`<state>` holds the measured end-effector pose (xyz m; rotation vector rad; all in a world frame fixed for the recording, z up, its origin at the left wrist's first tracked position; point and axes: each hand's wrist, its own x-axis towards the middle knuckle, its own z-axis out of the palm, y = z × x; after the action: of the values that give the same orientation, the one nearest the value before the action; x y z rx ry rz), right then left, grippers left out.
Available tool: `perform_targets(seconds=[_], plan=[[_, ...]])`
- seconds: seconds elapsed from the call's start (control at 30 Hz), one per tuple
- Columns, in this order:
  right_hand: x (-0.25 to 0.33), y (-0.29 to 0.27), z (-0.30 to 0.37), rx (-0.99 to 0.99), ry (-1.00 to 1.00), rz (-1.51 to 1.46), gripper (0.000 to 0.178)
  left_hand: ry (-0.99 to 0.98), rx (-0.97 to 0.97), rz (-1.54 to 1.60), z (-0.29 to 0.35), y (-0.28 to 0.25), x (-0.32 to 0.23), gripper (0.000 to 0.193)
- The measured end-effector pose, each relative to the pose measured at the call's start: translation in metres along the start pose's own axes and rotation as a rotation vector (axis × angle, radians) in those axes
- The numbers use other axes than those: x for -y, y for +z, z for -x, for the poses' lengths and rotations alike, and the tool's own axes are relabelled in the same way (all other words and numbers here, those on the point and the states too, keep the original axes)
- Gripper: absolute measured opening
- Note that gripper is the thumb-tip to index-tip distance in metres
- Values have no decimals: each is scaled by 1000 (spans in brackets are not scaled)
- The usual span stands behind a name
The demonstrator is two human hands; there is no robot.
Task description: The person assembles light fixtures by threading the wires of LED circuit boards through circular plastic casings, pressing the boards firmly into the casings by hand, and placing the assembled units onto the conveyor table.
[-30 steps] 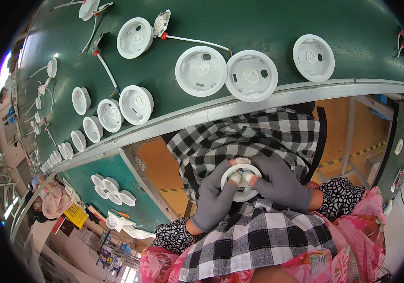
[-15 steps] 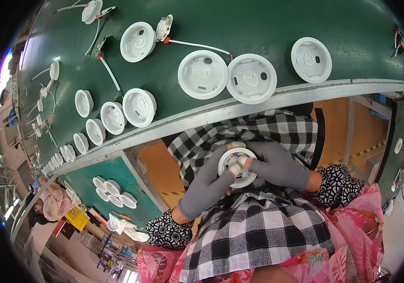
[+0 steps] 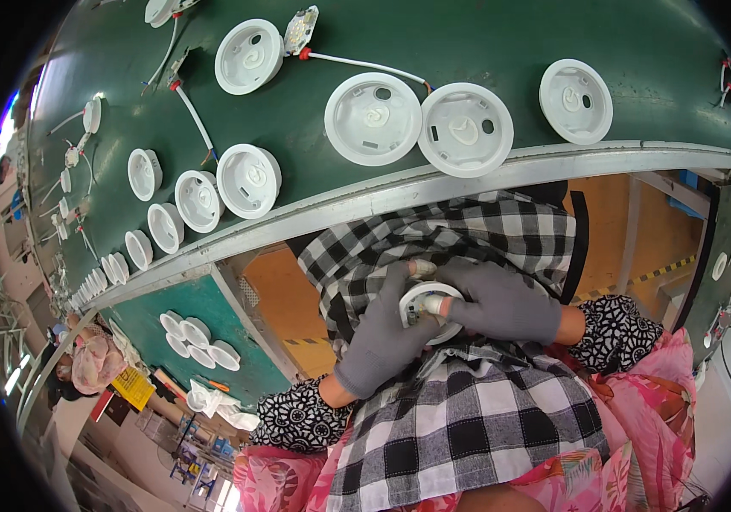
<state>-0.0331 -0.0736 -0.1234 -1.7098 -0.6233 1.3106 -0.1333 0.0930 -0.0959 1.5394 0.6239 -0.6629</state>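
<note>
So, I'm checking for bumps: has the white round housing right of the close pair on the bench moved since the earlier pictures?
No: the white round housing keeps its place by the metal bench edge, neither nearer nor farther.

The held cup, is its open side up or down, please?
Up: the cup shows its inside between the left hand and right hand.
</note>
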Motion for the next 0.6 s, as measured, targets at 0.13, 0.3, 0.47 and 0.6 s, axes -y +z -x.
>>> perform_targets(seconds=[0.13, 0.3, 0.47, 0.6], plan=[[-8, 17, 4, -58, 29, -127, 41, 225, -78, -96, -1, 9, 28, 55], [-14, 6, -3, -57, -35, 68, 43, -93, 33, 159, -3, 7, 11, 54], [-14, -27, 3, 277, 126, -526, 46, -75, 46, 498, 5, 0, -12, 53], [-15, -24, 7, 107, 20, -454, 48, -26, 113, 509, 9, -6, -10, 53]])
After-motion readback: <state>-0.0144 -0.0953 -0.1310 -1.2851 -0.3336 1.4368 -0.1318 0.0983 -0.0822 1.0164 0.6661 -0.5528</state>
